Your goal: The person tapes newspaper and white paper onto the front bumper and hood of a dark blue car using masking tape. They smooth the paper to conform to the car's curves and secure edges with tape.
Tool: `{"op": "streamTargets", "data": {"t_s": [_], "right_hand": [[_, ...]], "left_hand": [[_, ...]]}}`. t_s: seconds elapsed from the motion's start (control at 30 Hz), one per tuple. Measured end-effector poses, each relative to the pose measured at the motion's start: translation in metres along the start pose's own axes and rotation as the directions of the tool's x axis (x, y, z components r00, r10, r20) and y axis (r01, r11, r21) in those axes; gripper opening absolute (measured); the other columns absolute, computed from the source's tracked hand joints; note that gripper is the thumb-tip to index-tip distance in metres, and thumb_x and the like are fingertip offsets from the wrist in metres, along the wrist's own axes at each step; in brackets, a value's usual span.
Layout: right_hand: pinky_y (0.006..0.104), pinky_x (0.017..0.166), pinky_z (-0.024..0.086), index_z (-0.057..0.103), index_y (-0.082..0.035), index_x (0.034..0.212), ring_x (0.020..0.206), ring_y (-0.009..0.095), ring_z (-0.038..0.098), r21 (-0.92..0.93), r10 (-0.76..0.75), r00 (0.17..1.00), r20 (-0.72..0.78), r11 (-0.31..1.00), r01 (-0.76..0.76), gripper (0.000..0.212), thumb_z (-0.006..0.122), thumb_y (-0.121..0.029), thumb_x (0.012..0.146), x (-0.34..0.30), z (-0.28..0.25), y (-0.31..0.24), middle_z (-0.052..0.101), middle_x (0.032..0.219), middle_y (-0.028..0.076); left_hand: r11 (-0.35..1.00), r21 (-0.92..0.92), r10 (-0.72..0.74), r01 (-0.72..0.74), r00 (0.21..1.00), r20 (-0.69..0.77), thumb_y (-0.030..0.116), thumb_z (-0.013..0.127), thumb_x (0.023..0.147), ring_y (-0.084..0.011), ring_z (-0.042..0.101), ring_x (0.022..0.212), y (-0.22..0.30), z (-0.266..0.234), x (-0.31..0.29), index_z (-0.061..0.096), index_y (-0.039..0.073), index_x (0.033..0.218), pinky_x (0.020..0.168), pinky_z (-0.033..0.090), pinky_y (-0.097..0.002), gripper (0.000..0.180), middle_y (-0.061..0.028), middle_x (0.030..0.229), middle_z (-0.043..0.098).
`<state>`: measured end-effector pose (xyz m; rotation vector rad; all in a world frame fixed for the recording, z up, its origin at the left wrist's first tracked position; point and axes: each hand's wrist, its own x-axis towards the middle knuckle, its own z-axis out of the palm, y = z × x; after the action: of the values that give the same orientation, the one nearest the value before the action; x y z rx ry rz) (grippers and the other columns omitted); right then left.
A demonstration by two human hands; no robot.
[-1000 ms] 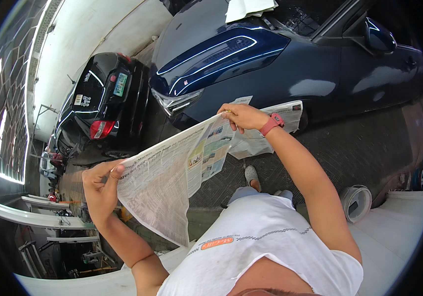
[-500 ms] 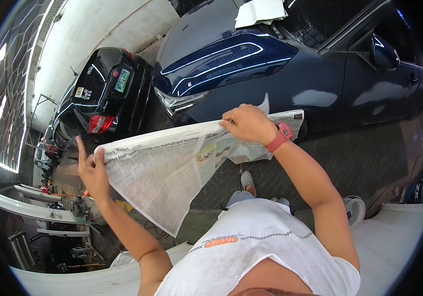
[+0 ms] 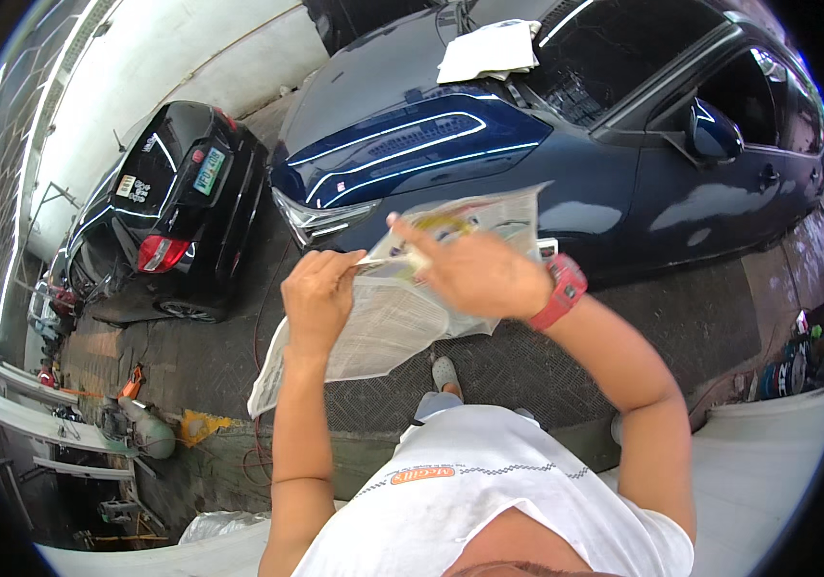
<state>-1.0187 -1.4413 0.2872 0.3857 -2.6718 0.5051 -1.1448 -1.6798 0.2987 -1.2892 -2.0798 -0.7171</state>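
Observation:
A newspaper sheet (image 3: 385, 329) hangs in front of me, creased and drooping on the left. Its colour-printed part (image 3: 513, 213) stands up behind my right hand. My left hand (image 3: 318, 300) pinches the paper's upper edge between thumb and fingers. Over the middle of that edge lies my right hand (image 3: 481, 276), smeared by motion, its index finger stretched to the left. Whether its other fingers grip the paper is hidden. A red watch (image 3: 564, 288) sits on my right wrist.
Beyond the paper stands a dark blue car (image 3: 566, 183) with a stack of white sheets (image 3: 489, 50) on it. To the left is a black car (image 3: 176, 192). A green tank (image 3: 152, 433) and white panels (image 3: 41, 409) occupy the lower left. Dark matting (image 3: 662, 317) covers the floor.
My left hand has moved right and taken hold of the paper's edge, closer to my right hand. My right hand has lowered slightly, and the once-spread sheet is now bunched and folded.

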Motion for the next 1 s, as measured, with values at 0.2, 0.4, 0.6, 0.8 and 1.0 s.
{"op": "streamTargets", "data": {"t_s": [0.2, 0.4, 0.6, 0.8, 1.0], "right_hand": [[0.0432, 0.064, 0.06, 0.038, -0.011, 0.165, 0.069, 0.03, 0.074, -0.311, 0.247, 0.963, 0.106, 0.928, -0.204, 0.066, 0.063, -0.026, 0.106, 0.001, -0.041, 0.037, 0.078, 0.092, 0.018], [0.0469, 0.07, 0.058, 0.064, -0.011, 0.137, 0.076, 0.036, 0.074, -0.199, 0.126, 0.99, -0.061, 0.971, -0.136, 0.036, 0.062, -0.031, 0.107, 0.002, -0.015, 0.056, 0.077, 0.086, 0.014], [0.0485, 0.067, 0.055, 0.068, -0.009, 0.111, 0.076, 0.037, 0.074, -0.221, 0.127, 0.992, -0.003, 0.967, -0.125, 0.022, 0.065, -0.03, 0.104, 0.02, -0.021, 0.03, 0.074, 0.079, 0.015], [0.047, 0.066, 0.056, 0.072, -0.006, 0.093, 0.073, 0.036, 0.075, -0.291, -0.003, 0.999, 0.036, 0.957, 0.014, 0.013, 0.07, -0.019, 0.093, 0.044, -0.016, 0.004, 0.073, 0.075, 0.016], [0.0425, 0.066, 0.058, 0.074, -0.007, 0.076, 0.073, 0.033, 0.076, -0.382, -0.048, 0.994, 0.099, 0.921, 0.082, 0.008, 0.073, -0.013, 0.082, 0.08, -0.012, -0.035, 0.074, 0.075, 0.018]], "left_hand": [[1.0, 0.019, -0.024, 0.023, 0.995, 0.092, 0.002, 0.082, 0.084, -0.0266, 0.067, 0.071, 0.01, -0.007, -0.005, 0.082, 0.005, 0.096, 0.066, 0.053, -0.037, 0.013, -0.0092, 0.082, 0.075], [1.0, 0.0, -0.018, 0.018, 0.993, 0.113, 0.004, 0.083, 0.084, -0.0265, 0.067, 0.071, 0.012, -0.017, -0.008, 0.083, 0.005, 0.096, 0.066, 0.053, -0.0368, 0.012, -0.0093, 0.082, 0.076], [0.996, -0.023, -0.079, 0.082, 0.989, 0.129, 0.004, 0.084, 0.084, -0.0252, 0.066, 0.07, -0.006, -0.027, -0.025, 0.084, 0.005, 0.097, 0.066, 0.052, -0.0365, 0.013, -0.0097, 0.081, 0.076], [0.969, 0.041, -0.246, 0.242, 0.958, 0.147, 0.015, 0.085, 0.087, -0.025, 0.066, 0.068, -0.03, -0.031, -0.051, 0.083, 0.01, 0.119, 0.065, 0.05, -0.0363, 0.033, -0.0121, 0.076, 0.074], [0.891, 0.093, -0.447, 0.444, 0.894, 0.012, 0.023, 0.089, 0.087, -0.0259, 0.074, 0.078, -0.057, -0.017, -0.057, 0.063, 0.007, 0.149, 0.073, 0.055, -0.0367, 0.07, -0.0142, 0.084, 0.076]]}}
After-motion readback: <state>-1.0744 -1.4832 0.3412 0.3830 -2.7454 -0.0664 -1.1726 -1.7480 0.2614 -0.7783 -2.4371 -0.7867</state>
